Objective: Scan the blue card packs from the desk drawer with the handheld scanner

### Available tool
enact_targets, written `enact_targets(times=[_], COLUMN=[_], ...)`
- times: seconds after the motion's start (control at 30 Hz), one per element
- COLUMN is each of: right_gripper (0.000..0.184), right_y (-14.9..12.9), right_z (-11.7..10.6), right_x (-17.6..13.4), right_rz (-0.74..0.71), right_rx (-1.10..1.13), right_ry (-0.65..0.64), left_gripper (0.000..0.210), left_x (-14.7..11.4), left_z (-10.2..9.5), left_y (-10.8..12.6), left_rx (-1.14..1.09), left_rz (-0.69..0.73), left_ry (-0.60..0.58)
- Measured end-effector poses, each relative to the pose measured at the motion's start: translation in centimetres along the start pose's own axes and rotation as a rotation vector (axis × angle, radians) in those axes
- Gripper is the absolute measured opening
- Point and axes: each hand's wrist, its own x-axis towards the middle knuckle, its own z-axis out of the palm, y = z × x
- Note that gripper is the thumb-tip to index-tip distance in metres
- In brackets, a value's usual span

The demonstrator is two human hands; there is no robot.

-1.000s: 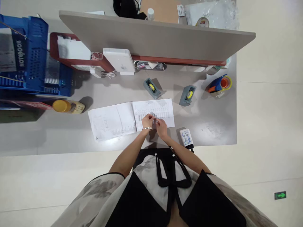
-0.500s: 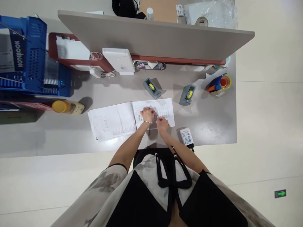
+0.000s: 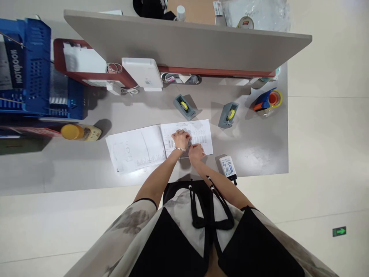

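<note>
An open booklet of printed sheets [image 3: 135,150] lies on the grey desk, its right page printed with a table. On that page rests my left hand [image 3: 180,139], a bracelet at its wrist, with the fingers bent and drawn together near small dark strips on the paper. Close beside it, to the right and slightly lower, my right hand [image 3: 196,152] is closed, with finger and thumb pinched over the same page. Whatever lies between the fingers of either hand is too small to make out. Above the booklet stand two grey tape dispensers [image 3: 184,107] with yellow rolls.
A white bottle [image 3: 228,167] lies right of the booklet near the desk's front edge. Blue baskets [image 3: 37,69] and a yellow-capped jar [image 3: 82,132] stand at left. A grey partition [image 3: 187,46] runs along the back. Scissors and tape rolls [image 3: 268,102] sit at the right.
My right hand has shifted slightly left and down on the page. My left hand stays nearly in place, and the view has tilted a little.
</note>
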Motion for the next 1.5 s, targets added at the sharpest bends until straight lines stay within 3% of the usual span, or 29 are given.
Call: enact_targets(times=[0.43,0.57,0.73,0.93,1.13,1.27,1.37,1.5], right_gripper=[0.013,0.013,0.005,0.007,0.014,0.014,0.012,0.022], right_y=[0.4,0.7,0.8,0.8,0.6,0.5,1.8,7.9], right_z=[-0.3,-0.1,0.2,0.1,-0.7,-0.6,-1.6,-6.4], right_x=[-0.5,-0.4,-0.3,0.0,0.2,0.4,0.4,0.1], right_rz=[-0.041,-0.05,-0.053,-0.042,-0.034,-0.074,-0.181,-0.349], right_rx=[-0.049,-0.05,-0.058,-0.106,-0.184,-0.202,-0.199,-0.212], right_ry=[0.047,0.055,0.058,0.029,-0.024,-0.077,-0.112,-0.028], left_gripper=[0.015,0.009,0.034,0.019,0.016,0.037,0.06,0.05], left_x=[0.0,-0.4,-0.2,1.2,1.6,1.2,0.9,1.2], left_z=[-0.7,-1.1,-1.6,-1.7,-2.0,-2.5,-2.7,-2.8], left_y=[0.4,-0.3,-0.6,0.7,0.6,0.6,0.8,1.0], left_rx=[-0.033,-0.023,0.117,0.167,0.191,0.233,0.285,0.262], left_rz=[-0.017,0.035,0.105,0.021,0.012,0.059,0.078,0.052], left_ry=[0.012,-0.013,-0.12,-0.141,-0.172,-0.224,-0.241,-0.241])
